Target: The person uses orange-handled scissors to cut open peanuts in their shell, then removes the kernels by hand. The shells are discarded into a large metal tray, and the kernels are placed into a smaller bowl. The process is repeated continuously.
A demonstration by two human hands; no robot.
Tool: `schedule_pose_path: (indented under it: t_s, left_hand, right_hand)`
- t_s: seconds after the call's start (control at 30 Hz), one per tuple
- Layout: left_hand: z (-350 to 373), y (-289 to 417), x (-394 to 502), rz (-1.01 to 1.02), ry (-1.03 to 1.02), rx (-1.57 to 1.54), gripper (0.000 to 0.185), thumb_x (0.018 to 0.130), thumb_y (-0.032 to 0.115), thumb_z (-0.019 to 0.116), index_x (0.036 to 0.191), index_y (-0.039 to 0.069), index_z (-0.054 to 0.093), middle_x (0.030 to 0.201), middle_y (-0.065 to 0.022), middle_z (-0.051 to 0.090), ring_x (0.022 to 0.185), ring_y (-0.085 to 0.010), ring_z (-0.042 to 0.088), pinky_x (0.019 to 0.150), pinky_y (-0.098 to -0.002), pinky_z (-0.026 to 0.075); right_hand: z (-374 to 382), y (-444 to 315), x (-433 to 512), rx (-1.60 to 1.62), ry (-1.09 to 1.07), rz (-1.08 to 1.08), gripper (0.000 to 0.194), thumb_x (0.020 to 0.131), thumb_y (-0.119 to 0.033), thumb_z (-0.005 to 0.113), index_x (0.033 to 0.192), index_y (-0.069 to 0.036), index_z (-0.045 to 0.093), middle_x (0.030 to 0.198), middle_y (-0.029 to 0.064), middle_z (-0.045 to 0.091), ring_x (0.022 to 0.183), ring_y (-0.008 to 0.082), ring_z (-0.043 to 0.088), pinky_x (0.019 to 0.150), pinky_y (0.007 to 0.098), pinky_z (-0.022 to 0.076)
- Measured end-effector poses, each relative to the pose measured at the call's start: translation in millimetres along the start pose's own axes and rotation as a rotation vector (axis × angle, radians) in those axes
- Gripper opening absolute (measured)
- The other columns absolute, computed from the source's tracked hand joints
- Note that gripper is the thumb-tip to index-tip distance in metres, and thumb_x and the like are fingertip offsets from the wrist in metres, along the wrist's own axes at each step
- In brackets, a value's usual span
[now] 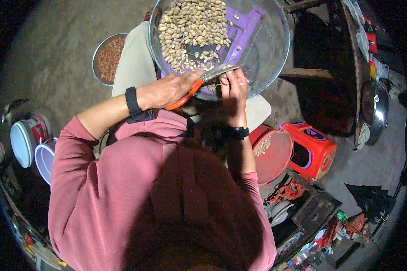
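Note:
My left hand is closed on a pair of scissors with orange handles, the metal blades pointing right. Beside the blade tips, my right hand pinches a small pale object, possibly a peanut, largely hidden by the fingers and blades. Both hands are over the near edge of a large round see-through basin. Unshelled peanuts fill much of its left half, with broken shells nearer the hands. A purple plastic stool or frame shows within the basin's outline.
A round metal bowl of reddish kernels stands on the floor at left. To the right are a red container with some pale pieces, a red plastic stool and a dark wooden table. White buckets stand at far left.

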State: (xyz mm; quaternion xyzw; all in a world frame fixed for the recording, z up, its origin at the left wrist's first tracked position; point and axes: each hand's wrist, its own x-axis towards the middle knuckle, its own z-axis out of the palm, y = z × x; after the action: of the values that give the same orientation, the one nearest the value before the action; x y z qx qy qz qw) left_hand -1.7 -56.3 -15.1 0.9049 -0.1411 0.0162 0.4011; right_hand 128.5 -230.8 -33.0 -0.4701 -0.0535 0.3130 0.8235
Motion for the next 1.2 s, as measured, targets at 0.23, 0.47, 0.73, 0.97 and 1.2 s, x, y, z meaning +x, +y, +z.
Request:
schedule_pose_path:
  t_s: [0.23, 0.47, 0.73, 0.97, 1.2]
  left_hand:
    - [2.6, 0.7, 2.7, -0.104, -0.123, 0.074, 0.051, 0.088, 0.001, 0.034, 0.135, -0.011, 0.018, 0.098, -0.0333, 0.053, 0.083, -0.0425, 0.058, 0.072, -0.0454, 0.047]
    - [25.0, -12.3, -1.3, -0.471, -0.128, -0.748, 0.062, 0.093, 0.055, 0.031, 0.132, 0.007, 0.04, 0.077, -0.0004, 0.048, 0.062, -0.0117, 0.041, 0.053, -0.0246, 0.038]
    - [9.4, -15.1, 14.7, -0.027, -0.18, -0.389, 0.031, 0.086, 0.014, 0.051, 0.112, 0.002, 0.039, 0.069, -0.0111, 0.055, 0.055, -0.022, 0.054, 0.05, -0.0344, 0.043]
    - [29.1, -24.6, 12.2, -0.195, -0.143, -1.406, 0.035, 0.083, 0.033, 0.063, 0.1, 0.007, 0.047, 0.076, -0.0052, 0.058, 0.063, -0.0142, 0.059, 0.055, -0.0262, 0.049]
    - [17.6, -44.4, 25.3, -0.372, -0.153, -0.474, 0.036, 0.083, 0.022, 0.055, 0.111, 0.001, 0.046, 0.083, -0.0137, 0.061, 0.069, -0.0244, 0.062, 0.062, -0.0345, 0.049]
  right_hand:
    - [-2.2, 0.4, -1.5, -0.072, -0.04, -0.035, 0.007, 0.091, -0.008, 0.049, 0.096, -0.003, 0.052, 0.076, -0.0037, 0.049, 0.065, 0.0029, 0.041, 0.059, 0.0161, 0.037]
    - [-18.7, 3.7, 0.0, -0.631, 0.017, -0.14, 0.014, 0.088, -0.008, 0.053, 0.1, 0.0, 0.054, 0.094, 0.0113, 0.057, 0.087, 0.0247, 0.054, 0.078, 0.0337, 0.0445]
    - [-20.3, 13.7, 18.3, 0.046, 0.035, 0.045, 0.007, 0.088, -0.006, 0.057, 0.094, -0.006, 0.054, 0.078, 0.0003, 0.054, 0.065, 0.0075, 0.046, 0.056, 0.0187, 0.0372]
    - [-26.3, -3.0, 5.0, -0.15, -0.041, 0.013, 0.014, 0.087, -0.01, 0.056, 0.1, -0.007, 0.051, 0.087, -0.0034, 0.052, 0.077, 0.0052, 0.05, 0.067, 0.019, 0.0427]
    - [-27.3, -5.5, 9.2, 0.159, -0.095, 0.029, 0.014, 0.092, -0.004, 0.048, 0.105, -0.001, 0.051, 0.09, 0.0037, 0.055, 0.075, 0.0097, 0.048, 0.064, 0.0203, 0.0394]
